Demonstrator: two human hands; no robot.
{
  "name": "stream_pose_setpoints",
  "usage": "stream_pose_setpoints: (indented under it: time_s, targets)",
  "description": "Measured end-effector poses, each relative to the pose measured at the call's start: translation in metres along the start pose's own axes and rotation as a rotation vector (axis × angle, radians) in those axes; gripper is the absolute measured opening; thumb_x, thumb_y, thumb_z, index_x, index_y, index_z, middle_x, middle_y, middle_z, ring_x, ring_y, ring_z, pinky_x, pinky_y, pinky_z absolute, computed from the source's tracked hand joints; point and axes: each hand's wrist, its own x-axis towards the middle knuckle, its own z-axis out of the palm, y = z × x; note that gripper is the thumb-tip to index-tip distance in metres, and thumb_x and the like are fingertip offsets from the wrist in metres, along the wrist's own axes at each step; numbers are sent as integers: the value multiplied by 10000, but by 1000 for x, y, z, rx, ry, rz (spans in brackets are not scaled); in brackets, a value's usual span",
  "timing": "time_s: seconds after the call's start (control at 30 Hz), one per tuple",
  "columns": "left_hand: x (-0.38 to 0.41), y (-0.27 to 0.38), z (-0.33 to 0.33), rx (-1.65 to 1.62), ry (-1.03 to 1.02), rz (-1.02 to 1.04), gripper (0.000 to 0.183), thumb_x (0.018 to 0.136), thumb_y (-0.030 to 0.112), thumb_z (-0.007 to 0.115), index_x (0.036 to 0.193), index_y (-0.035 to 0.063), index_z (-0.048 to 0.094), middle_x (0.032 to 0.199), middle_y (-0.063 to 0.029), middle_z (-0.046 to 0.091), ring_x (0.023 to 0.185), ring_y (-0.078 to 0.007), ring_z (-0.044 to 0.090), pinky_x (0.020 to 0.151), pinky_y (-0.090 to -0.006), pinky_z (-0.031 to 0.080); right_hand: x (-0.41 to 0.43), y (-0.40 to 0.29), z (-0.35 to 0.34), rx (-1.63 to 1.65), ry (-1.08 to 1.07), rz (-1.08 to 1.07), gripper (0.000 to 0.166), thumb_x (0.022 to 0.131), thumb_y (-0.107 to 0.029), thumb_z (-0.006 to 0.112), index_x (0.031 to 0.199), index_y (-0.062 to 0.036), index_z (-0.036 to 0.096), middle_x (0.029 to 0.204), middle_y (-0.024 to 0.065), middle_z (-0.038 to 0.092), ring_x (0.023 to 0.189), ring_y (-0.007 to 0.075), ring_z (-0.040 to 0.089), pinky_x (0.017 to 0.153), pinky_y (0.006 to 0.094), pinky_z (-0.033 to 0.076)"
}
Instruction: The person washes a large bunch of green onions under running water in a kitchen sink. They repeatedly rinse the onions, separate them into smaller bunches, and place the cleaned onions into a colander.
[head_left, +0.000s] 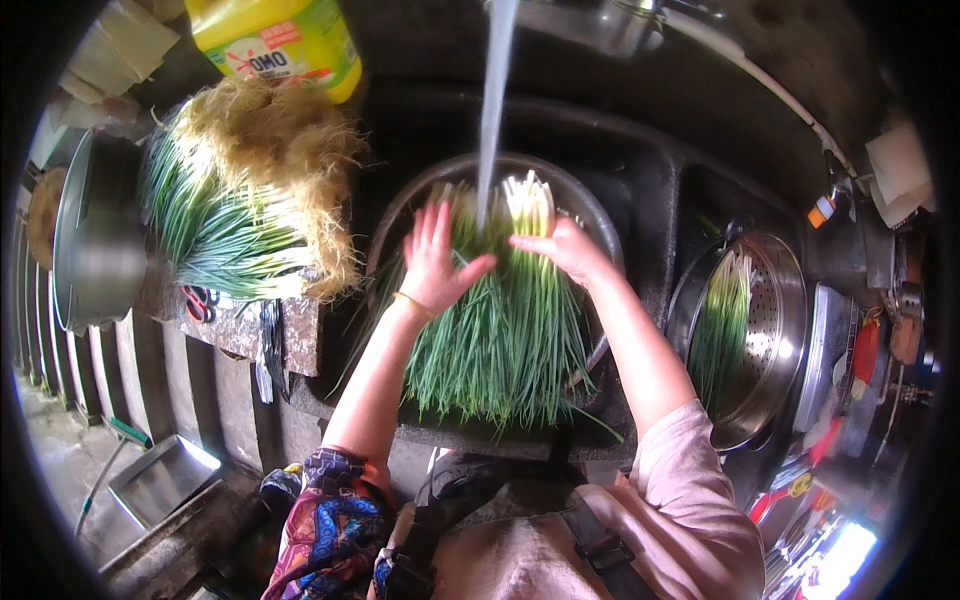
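Note:
A large bunch of green onions (487, 337) lies across a round metal basin (611, 240) in the dark sink, white ends away from me, green leaves hanging over the near rim. A stream of water (495, 97) falls onto the far part of the bunch. My left hand (439, 259), with a yellow bangle at the wrist, rests fingers spread on the bunch's left side. At the white stalks on the right, my right hand (562, 247) touches the onions with its thumb pointing left; its other fingers are partly hidden, and whether they grip is unclear.
More green onions with matted roots (240, 210) are heaped at left, by red-handled scissors (199, 304) and a yellow detergent jug (277, 45). On the right, a perforated steel colander (769, 315) holds a smaller bunch. A large metal bowl (67, 240) stands far left.

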Motion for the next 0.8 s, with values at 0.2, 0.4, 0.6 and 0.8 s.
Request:
stream_pose_setpoints:
  time_s: [0.2,0.4,0.6,0.8]
  targets:
    - [33,20,4,-1258,52,-136,309,776,77,582,1064,23,484,959,-63,567,890,-122,530,779,-243,432,5,-25,29,-18,-140,-124,282,724,-140,630,976,-28,574,888,95,605,828,173,575,781,296,443]
    - [36,10,23,-1806,262,-435,310,796,326,538,963,64,529,950,-79,537,882,-165,507,807,-325,397,8,-12,39,-295,-25,-29,329,817,-281,504,1017,-27,563,899,99,602,817,170,563,760,291,424]
    - [26,4,18,-2051,-43,-310,423,820,455,423,1033,100,514,1008,-50,530,978,-216,466,919,-389,295,8,-4,54,216,3,-5,320,826,-254,489,1058,-40,543,1000,77,565,965,172,507,852,278,366]
    - [9,-4,29,-1827,-58,-366,326,701,142,641,990,63,515,931,-38,533,910,-147,465,837,-304,348,18,-6,56,49,228,-96,235,761,-246,604,891,-51,620,742,44,620,709,154,586,689,254,450]
